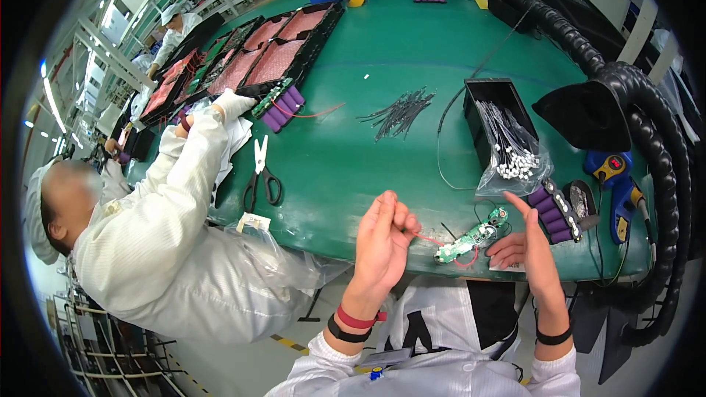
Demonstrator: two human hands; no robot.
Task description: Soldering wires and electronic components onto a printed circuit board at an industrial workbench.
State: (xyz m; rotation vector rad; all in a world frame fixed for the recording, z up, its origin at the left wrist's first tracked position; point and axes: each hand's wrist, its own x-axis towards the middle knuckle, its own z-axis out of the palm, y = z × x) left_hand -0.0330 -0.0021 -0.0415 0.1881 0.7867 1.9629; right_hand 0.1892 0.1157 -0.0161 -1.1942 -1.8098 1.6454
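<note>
A narrow green circuit board [471,241] lies at the near edge of the green table, between my hands. From its left end a red wire [429,238] runs to my left hand [382,239], whose fingers are pinched together on it. My right hand [531,254] is beside the board's right end, index finger stretched upward and the other fingers apart, with nothing seen in it. Just beyond that hand stands a purple battery pack [553,213] with a board along one side.
A black bin [485,92] holds bagged wires with white connectors [515,162]. Black wires [401,112] lie mid-table. Scissors [261,176] rest left. A co-worker's gloved hand [234,103] is near another purple pack [283,109] and black trays [309,48]. A ribbed black hose [658,169] rises right.
</note>
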